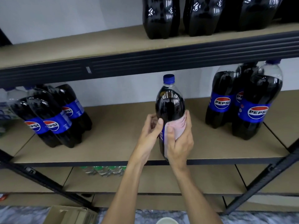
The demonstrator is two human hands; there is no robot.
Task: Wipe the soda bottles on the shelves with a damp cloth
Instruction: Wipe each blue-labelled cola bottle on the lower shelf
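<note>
Dark plastic soda bottle point(169, 104) with a blue screw cap: upright, long axis vertical, at the front edge of the brown board middle shelf point(113, 143). We cannot tell whether its base rests on the board or hangs just clear.

Left hand point(150, 128) grips its left flank, fingers curled behind, thumb across the front. Right hand point(179, 143) wraps the label band from the right, fingers pressing a pale pink cloth point(178, 126) flat to the plastic.

Both hands sit low. Shoulder, neck and cap rise uncovered straight above the cloth, so we judge the wipe must travel upward along the axis, right hand leading.

Outward: left bottle cluster point(53, 117) and right bottle cluster point(242, 102), Pepsi-labelled, stand well apart on the same shelf.
</note>
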